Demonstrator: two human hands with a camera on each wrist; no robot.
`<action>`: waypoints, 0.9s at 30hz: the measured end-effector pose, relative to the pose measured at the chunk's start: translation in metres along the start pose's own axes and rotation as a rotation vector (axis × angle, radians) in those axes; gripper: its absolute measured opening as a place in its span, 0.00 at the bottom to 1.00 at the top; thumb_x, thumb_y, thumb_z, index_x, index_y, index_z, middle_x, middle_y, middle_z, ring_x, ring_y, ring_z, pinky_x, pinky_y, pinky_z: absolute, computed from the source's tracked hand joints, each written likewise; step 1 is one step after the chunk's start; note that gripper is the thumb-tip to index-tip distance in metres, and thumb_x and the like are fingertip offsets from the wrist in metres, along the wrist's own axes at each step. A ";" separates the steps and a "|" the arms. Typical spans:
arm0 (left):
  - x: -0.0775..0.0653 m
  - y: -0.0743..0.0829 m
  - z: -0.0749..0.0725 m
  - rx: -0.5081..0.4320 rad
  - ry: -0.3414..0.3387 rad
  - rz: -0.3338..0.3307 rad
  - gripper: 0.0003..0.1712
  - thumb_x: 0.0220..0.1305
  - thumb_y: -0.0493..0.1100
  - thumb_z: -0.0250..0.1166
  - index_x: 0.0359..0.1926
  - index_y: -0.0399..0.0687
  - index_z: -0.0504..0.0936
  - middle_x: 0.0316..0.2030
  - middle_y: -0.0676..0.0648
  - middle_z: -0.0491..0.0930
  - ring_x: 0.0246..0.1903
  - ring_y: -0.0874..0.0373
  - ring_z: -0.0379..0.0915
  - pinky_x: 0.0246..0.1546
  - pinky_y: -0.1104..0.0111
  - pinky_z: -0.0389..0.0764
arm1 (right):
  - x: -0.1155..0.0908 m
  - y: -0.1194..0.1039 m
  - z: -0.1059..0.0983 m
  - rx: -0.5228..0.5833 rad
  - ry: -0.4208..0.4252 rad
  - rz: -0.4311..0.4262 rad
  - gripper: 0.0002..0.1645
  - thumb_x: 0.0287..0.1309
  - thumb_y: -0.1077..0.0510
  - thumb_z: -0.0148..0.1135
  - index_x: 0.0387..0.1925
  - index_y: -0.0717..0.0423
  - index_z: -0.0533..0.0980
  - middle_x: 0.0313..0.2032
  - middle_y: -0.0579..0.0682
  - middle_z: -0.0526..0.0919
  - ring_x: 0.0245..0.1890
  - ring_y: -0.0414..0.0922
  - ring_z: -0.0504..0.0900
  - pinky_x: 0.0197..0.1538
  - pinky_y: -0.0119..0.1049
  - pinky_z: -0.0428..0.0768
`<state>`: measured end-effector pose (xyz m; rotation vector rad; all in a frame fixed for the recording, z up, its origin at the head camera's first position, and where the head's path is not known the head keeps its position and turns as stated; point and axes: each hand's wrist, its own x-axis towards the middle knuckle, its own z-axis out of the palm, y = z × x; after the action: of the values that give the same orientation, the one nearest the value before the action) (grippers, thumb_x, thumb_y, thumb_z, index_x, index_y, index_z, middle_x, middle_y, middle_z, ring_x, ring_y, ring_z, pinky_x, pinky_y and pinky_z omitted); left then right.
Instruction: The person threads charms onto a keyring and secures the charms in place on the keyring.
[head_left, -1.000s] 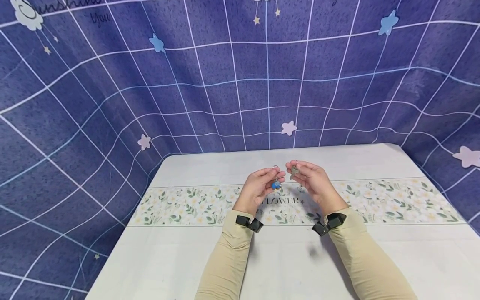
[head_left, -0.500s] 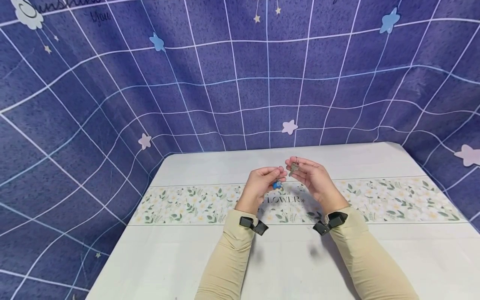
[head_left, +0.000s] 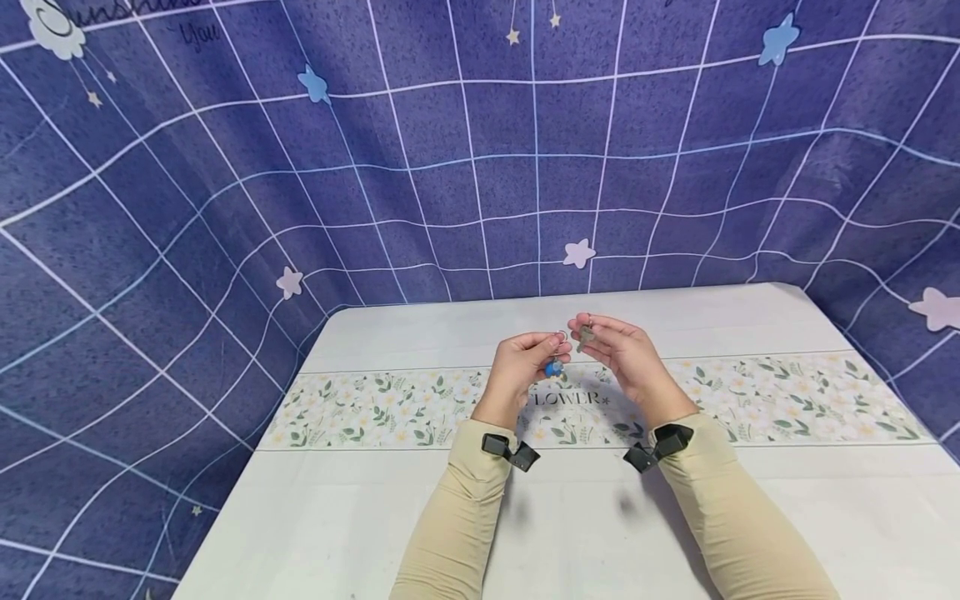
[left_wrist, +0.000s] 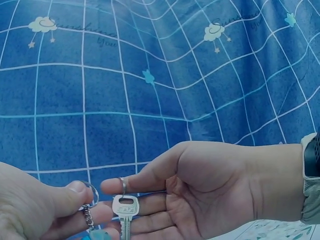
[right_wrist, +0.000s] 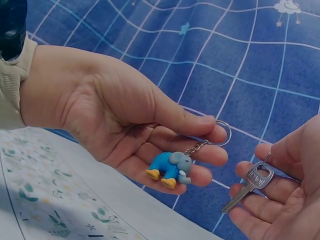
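(Clock face = head view, 12 away from me.)

1. Beige sleeves come in from 7 and 5; black wrist cameras sit on the cuffs, angled inward, presumably to catch both hands.
2. Left hand: thumb and index pressed together on the split ring of an elephant keychain. Other fingers loosely extended below. Pinch is on the ring's near side, so most of the loop stands proud of my fingertips. Figurine dangles at 6 from the ring on its short chain; weight probably does that. Can't tell if it touches my fingers.
3. Right hand: thumb and index pinch the small ring on a key; remaining fingers slack behind. Key is at 3 from the split ring, just beside it, not touching, blade toward 7, hanging by its bow.
4. Both held clear of the tabletop, over the floral strip; likely gives fingers room.
5. Far, at 12: blue grid curtain, a plain backdrop, I'd guess.
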<state>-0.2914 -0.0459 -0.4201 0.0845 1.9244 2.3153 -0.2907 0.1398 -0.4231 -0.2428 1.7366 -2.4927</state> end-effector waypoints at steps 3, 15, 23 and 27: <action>0.000 -0.001 0.001 -0.004 0.015 0.008 0.14 0.68 0.41 0.68 0.47 0.35 0.87 0.38 0.40 0.89 0.34 0.55 0.88 0.30 0.73 0.82 | 0.000 0.002 0.001 -0.044 0.003 -0.005 0.25 0.76 0.60 0.52 0.67 0.71 0.68 0.53 0.45 0.86 0.56 0.40 0.83 0.67 0.45 0.72; -0.001 -0.003 0.004 -0.012 0.063 0.023 0.09 0.65 0.42 0.71 0.41 0.40 0.90 0.33 0.44 0.89 0.29 0.58 0.86 0.29 0.72 0.82 | 0.002 0.007 0.005 -0.159 0.009 -0.030 0.25 0.75 0.63 0.51 0.67 0.73 0.67 0.62 0.58 0.79 0.56 0.37 0.82 0.66 0.41 0.74; -0.002 -0.003 0.005 0.001 0.082 0.025 0.10 0.64 0.44 0.72 0.40 0.41 0.90 0.32 0.46 0.89 0.29 0.59 0.86 0.30 0.72 0.83 | 0.002 0.009 0.007 -0.187 0.004 -0.037 0.26 0.75 0.61 0.53 0.67 0.71 0.68 0.63 0.57 0.78 0.55 0.35 0.81 0.64 0.38 0.75; -0.002 -0.003 0.005 0.004 0.089 0.021 0.10 0.64 0.44 0.72 0.39 0.41 0.90 0.32 0.46 0.89 0.29 0.59 0.86 0.29 0.72 0.82 | 0.001 0.009 0.008 -0.195 -0.001 -0.036 0.26 0.75 0.61 0.54 0.67 0.71 0.68 0.63 0.58 0.78 0.56 0.34 0.80 0.64 0.37 0.76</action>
<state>-0.2883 -0.0405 -0.4223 0.0019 1.9787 2.3673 -0.2905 0.1291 -0.4290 -0.2918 1.9941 -2.3460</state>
